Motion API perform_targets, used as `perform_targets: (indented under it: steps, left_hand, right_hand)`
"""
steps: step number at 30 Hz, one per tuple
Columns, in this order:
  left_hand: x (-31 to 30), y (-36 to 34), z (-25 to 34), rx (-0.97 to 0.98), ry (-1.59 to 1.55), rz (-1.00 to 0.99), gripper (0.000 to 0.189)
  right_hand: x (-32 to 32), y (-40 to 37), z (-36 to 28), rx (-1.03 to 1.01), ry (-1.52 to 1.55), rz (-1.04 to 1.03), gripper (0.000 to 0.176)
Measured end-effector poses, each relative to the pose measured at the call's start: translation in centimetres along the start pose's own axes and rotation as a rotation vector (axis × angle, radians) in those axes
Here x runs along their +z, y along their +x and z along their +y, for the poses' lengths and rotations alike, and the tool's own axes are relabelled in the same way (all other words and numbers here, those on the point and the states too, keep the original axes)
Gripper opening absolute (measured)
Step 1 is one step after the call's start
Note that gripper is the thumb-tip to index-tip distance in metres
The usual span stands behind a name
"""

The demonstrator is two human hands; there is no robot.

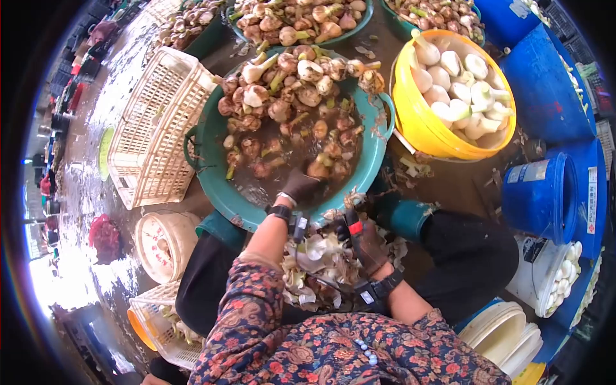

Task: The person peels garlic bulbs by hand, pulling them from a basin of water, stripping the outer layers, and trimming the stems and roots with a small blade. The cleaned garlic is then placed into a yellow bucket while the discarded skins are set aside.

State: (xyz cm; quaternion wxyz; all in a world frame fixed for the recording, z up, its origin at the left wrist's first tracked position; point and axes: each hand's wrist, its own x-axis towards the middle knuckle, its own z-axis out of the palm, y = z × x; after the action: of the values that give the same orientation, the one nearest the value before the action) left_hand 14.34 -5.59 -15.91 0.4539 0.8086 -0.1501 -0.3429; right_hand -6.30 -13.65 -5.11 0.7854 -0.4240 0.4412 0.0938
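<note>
Both hands' fingers: I can't tell how far closed. The left hand point(300, 186) is against a garlic bulb point(318, 168), five o'clock in the teal basin point(210, 135); the right hand point(371, 247) is outside. Probably firm, slippery: I'd cup its round sides.

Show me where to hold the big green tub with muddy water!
Probably by its left handle and right handle, coming from both sides. These loops stick out from opposite sides of the round tub, and the water and bulbs look heavy.
</note>
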Motion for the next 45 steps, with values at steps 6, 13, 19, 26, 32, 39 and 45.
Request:
perform_targets:
  steps: [6, 13, 19, 26, 32, 39, 45]
  left_hand:
    - [-2.2, -10.5, 7.9, 0.188, 0.054, -0.368, 0.067]
    - [-2.8, -18.0, 12.0, 0.469, 0.485, -0.018, 0.059]
    - [-3.8, -19.8, 11.1, 0.064, -0.324, -0.198, 0.062]
    - [-2.6, -21.1, 10.9, 0.349, 0.161, -0.096, 0.066]
    - [-3.8, -21.8, 9.2, 0.021, -0.508, -0.364, 0.053]
    - [0.3, -21.3, 7.9, 0.281, -0.288, -0.204, 0.07]
    - [-1.4, -22.0, 9.9, 0.267, 0.186, -0.068, 0.047]
  right_hand:
    - [0.1, -0.1, -0.7, -0.757, -0.516, 0.362, 0.037]
    - [0.1, -2.2, -1.2, -0.671, -0.47, 0.115, 0.033]
    - [0.1, -4.0, -1.4, -0.406, -0.001, -0.115, 0.028]
    - [-0.1, -4.6, -1.5, -0.721, -0.49, 0.018, 0.036]
    - [-0.9, -3.6, -0.7, -0.294, 0.109, -0.346, 0.024]
    - [-0.1, -5.9, -1.1, -0.176, 0.11, -0.422, 0.064]
    - [-1.0, -1.5, 1.4, -0.564, -0.397, -0.281, 0.053]
